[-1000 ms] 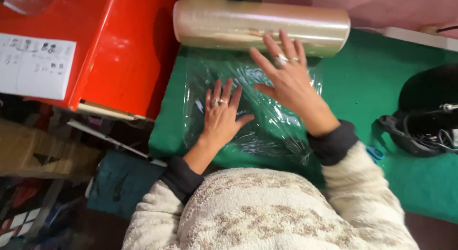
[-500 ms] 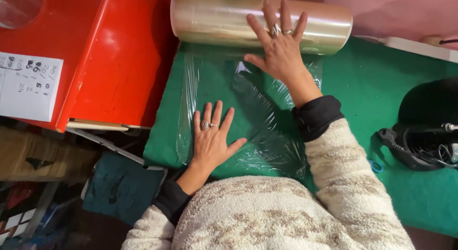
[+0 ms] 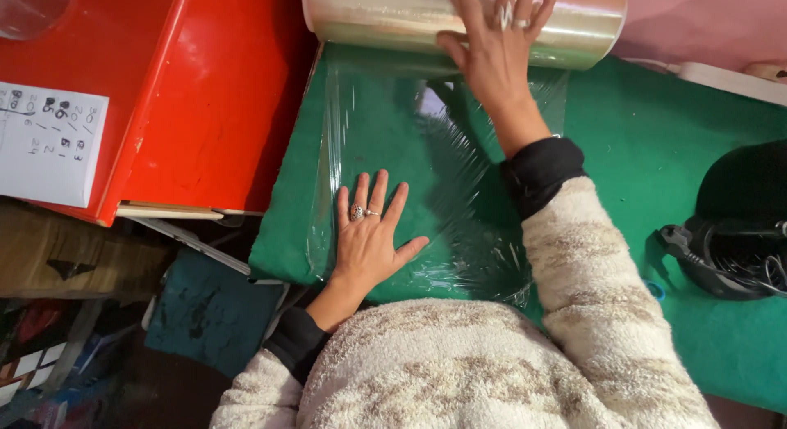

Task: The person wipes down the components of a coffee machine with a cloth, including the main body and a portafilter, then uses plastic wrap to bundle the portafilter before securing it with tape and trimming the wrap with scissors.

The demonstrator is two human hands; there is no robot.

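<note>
Head cam: left hand (image 3: 369, 236) flat, fingers spread, pinning the clear plastic film sheet (image 3: 426, 167) to the green table; right hand (image 3: 496, 48) open-palmed on the big clear wrap roll (image 3: 393, 18).

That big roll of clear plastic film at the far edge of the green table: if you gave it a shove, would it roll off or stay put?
The large cylindrical roll of clear plastic film would probably roll easily, being round and lying on its side. It looks thick, so likely heavy for its size. The sheet of film pulled from it lies wrinkled under the left hand, so it seems floppy and clingy. The right hand rests on the roll.
</note>
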